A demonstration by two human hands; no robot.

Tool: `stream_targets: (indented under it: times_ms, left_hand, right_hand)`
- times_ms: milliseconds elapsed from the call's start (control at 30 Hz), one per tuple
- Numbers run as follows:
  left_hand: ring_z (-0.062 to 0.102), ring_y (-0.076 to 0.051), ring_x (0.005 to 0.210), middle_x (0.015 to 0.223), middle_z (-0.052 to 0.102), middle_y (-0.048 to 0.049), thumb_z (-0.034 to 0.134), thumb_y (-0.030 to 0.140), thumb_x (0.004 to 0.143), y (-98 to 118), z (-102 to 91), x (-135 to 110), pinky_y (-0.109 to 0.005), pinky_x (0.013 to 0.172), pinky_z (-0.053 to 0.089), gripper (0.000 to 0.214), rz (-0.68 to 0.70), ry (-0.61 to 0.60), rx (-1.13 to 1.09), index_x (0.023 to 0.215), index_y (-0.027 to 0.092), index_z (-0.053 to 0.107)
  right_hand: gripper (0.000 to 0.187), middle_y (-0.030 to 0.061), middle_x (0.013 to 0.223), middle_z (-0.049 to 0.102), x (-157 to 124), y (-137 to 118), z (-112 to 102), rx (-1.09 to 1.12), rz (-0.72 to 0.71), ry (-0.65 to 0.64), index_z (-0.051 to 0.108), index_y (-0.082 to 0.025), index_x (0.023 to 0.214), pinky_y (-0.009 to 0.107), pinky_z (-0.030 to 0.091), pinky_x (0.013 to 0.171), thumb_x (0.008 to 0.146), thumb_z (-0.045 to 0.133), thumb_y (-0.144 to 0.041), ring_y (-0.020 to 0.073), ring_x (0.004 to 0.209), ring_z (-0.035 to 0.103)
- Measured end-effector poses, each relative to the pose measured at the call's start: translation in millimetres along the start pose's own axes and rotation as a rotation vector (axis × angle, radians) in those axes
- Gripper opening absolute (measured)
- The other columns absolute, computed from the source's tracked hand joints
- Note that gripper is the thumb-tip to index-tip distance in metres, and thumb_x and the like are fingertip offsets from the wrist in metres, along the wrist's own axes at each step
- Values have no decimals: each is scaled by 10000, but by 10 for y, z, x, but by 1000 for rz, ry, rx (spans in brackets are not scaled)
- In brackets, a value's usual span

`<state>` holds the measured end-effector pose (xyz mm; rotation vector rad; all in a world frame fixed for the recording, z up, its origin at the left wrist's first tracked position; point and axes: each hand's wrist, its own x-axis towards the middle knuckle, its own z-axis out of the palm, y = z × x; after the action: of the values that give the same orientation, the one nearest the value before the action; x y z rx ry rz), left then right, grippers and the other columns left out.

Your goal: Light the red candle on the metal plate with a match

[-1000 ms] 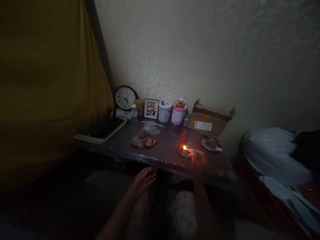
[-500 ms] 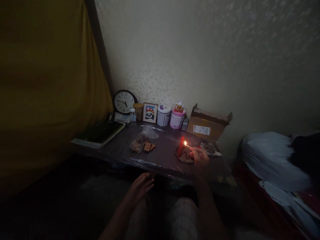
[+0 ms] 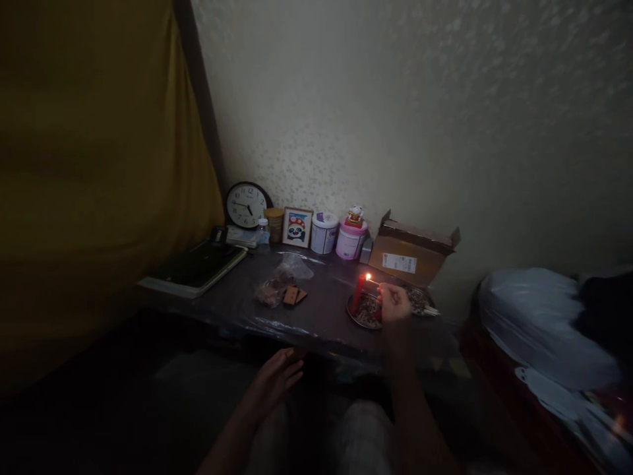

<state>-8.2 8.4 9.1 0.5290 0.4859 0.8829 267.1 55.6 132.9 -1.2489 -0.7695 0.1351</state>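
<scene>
In a dim room my right hand (image 3: 394, 303) pinches a lit match (image 3: 373, 282) whose flame touches the top of a red candle (image 3: 358, 293). The candle stands upright on a round patterned plate (image 3: 364, 313) on the dark low table (image 3: 316, 310). A second red candle is mostly hidden behind my right hand. My left hand (image 3: 274, 380) rests low on my knee below the table's front edge, fingers stretched out and holding nothing.
Along the wall stand a clock (image 3: 246, 205), a small jar, a framed panda picture (image 3: 297, 227), two tubs (image 3: 324, 233), a figurine and an open cardboard box (image 3: 412, 253). A dark book (image 3: 195, 266) lies at left, a plastic bag with snacks (image 3: 283, 285) mid-table, a second plate (image 3: 420, 301) at right.
My right hand lifted the burning match from over the plate up to the tip of the left candle. My left hand stayed on my knee.
</scene>
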Motion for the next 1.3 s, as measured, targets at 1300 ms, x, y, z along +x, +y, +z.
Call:
stream_targets:
  times_ms: [1300]
  left_hand:
    - [583,-209,1029,1130,671,-39,484,289,846,-34,-79,40,-380,948,398,250,-10,-28,-35,1014,227,659]
  right_hand:
    - [294,-9,606,625,90,33,154,47,119,-6,592,-165,683,248,446,498,622,668,-441,109,495,543]
